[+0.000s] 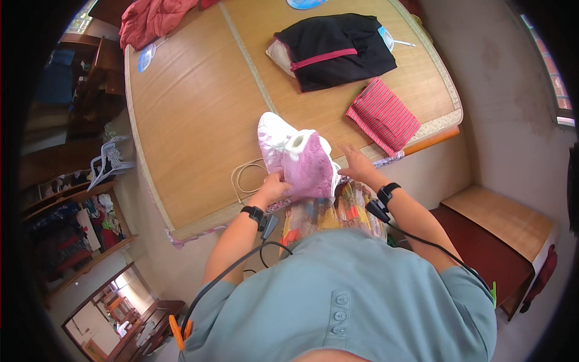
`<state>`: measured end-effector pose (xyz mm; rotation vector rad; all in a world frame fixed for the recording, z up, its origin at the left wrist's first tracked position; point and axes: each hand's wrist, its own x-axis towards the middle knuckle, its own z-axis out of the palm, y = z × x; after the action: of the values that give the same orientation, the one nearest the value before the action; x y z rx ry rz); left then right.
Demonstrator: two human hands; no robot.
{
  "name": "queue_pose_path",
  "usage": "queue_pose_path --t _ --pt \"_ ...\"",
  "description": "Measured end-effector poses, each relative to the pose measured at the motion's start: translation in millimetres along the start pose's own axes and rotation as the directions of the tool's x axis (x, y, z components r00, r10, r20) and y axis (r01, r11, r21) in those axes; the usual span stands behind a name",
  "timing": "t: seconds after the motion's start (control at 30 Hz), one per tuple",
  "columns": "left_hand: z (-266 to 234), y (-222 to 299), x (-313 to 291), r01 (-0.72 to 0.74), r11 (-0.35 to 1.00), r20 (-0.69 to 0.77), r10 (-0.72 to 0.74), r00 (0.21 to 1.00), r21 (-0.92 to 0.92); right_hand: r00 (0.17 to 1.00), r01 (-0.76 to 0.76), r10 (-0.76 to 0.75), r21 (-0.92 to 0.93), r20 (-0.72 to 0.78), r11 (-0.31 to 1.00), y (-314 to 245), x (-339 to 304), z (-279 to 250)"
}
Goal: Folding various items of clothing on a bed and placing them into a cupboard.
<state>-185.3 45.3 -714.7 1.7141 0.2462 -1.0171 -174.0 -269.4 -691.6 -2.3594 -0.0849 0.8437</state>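
Observation:
At the near edge of the mat-covered bed, a pink lace and white garment that looks like a bra (307, 166) stands bunched up, its white cup lining showing. My left hand (274, 188) pinches its lower left side between thumb and fingers. On the other side, my right hand (360, 164) is open with fingers apart, close to the garment's right edge; whether the thumb touches it I cannot tell. A thin cream cord (244, 178) loops on the mat beside my left hand. A red striped folded cloth (384, 116) lies right of my right hand.
A black garment with a pink stripe (338, 51) lies farther back on the bed mat (187, 114). Red cloth (154, 21) and a blue fan (146, 57) are at far left. Hangers (111, 160) hang by shelves; a wooden cabinet (494, 223) stands at right.

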Motion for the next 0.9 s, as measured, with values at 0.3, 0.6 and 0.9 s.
queue_pose_path --t 0.3,0.6,0.9 --pt "-11 8 -64 -0.014 0.993 0.058 0.007 0.998 0.121 0.97 0.23 -0.23 -0.003 -0.076 0.973 -23 50 29" --pt "2 40 -69 -0.042 0.99 0.32 0.083 0.944 -0.132 0.821 0.494 -0.524 0.178 0.225 0.851 -46 3 46" --pt "10 67 -76 -0.14 0.933 0.453 -0.028 0.891 0.333 0.833 0.538 -0.548 0.12 0.071 0.834 -70 -34 -7"
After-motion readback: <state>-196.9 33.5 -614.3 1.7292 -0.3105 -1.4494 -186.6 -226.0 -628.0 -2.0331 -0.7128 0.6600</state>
